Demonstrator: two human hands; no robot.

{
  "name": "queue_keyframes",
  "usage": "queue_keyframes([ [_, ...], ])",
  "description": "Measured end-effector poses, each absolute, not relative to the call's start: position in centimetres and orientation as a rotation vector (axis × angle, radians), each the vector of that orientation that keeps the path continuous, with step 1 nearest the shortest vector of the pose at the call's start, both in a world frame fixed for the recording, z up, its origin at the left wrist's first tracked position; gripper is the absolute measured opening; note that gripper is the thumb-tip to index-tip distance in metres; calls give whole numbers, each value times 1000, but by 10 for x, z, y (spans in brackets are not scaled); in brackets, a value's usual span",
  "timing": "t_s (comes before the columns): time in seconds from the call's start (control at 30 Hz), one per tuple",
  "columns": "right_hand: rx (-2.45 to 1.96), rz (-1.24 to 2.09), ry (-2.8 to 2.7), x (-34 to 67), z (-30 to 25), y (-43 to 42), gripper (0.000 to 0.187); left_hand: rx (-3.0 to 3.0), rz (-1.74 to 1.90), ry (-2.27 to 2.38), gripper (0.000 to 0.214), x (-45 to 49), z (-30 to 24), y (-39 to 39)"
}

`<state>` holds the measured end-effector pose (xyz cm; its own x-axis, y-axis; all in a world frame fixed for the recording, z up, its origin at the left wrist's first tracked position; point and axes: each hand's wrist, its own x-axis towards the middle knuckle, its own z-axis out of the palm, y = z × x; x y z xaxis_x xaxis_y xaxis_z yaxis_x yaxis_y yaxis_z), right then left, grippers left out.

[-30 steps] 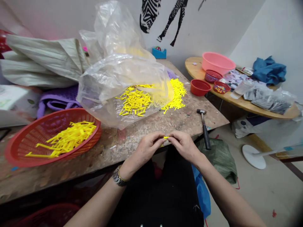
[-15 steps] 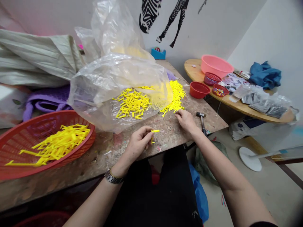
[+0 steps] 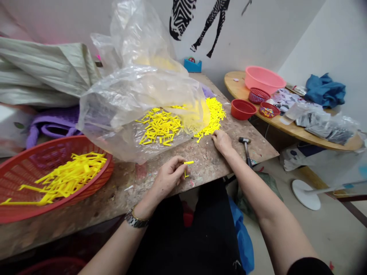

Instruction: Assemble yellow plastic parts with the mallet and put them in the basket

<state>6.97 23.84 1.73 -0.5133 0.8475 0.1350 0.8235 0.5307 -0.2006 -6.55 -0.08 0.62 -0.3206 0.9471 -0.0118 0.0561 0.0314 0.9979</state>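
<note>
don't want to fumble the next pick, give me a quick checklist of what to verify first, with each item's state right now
1. Left hand pinches a yellow piece: ok.
2. Right hand touches the edge of the loose yellow pile: ok.
3. Right hand has a single piece gripped: cannot tell.
4. Hammer lies beside the right wrist, not under the hand: ok.
5. Red basket is uncovered, with room left inside: ok.
</note>
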Motion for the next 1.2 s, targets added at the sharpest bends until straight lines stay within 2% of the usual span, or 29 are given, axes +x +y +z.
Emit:
queue_keyframes([
  [0.27,-1239,190,-2672,102,30,219,19,1011,1432,1510,34,-63,12,0],
  [0.47,-1097,228,-2775,124,32,199,17,970,1472,1493,32,-64,13,0],
  [1.2,-1002,206,-2897,124,30,193,15,953,1484,1503,34,-58,17,-5],
])
